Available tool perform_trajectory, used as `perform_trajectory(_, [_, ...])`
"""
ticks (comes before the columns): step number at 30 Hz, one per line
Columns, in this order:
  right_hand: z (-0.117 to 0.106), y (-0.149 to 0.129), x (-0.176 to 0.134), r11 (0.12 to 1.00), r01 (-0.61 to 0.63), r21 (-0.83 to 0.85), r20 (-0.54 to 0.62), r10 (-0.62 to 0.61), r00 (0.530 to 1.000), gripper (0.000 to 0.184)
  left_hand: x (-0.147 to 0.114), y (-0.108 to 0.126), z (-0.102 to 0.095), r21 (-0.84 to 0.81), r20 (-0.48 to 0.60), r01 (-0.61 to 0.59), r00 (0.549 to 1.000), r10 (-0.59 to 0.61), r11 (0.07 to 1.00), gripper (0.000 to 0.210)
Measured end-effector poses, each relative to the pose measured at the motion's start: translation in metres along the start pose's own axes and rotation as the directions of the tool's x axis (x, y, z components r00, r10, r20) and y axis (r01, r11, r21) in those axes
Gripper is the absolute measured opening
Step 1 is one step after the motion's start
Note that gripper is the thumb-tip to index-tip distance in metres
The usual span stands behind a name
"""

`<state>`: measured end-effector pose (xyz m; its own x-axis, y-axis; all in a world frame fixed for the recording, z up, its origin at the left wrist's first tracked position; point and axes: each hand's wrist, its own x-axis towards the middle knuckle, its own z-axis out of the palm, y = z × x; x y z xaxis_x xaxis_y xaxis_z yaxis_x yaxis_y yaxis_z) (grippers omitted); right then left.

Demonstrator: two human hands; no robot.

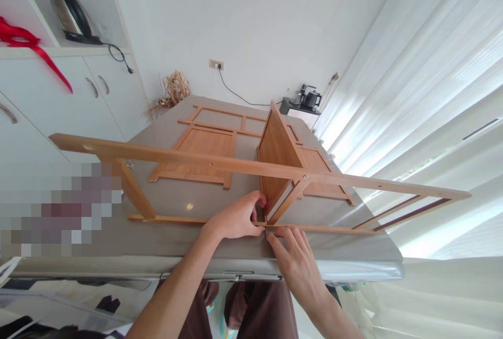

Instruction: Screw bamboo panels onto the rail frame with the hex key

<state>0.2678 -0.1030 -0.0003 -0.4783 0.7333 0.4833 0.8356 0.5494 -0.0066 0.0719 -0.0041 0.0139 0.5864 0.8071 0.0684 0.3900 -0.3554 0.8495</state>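
We see the left hand (236, 219) closed on the lower rail of the wooden frame (251, 166) standing along the table's (188, 200) near edge. Just beside it, the right hand (297, 260) pinches a small screw (266, 233) against that rail, below the upright panel (277, 155).

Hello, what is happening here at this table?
A person is working on a wooden frame that stands on edge on a grey table. Both hands meet at its lower rail, where an upright panel joins it. The left hand grips the rail at the joint; the right hand pinches something small there, too small to tell. A second frame lies flat behind.
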Motion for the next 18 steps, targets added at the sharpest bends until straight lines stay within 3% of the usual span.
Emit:
perform_trajectory(7, [-0.001, 0.0001, -0.0004, 1.0, -0.018, 0.016, 0.02, 0.017, 1.0, 0.03, -0.0006, 0.001, -0.0001, -0.012, 0.01, 0.008, 1.0, -0.008, 1.0, 0.045])
perform_trajectory(18, [0.008, 0.0002, -0.0048, 0.998, -0.063, -0.001, -0.012, 0.062, 0.998, 0.022, -0.0009, 0.0008, -0.0003, -0.015, -0.002, -0.006, 1.0, 0.006, 1.0, 0.046])
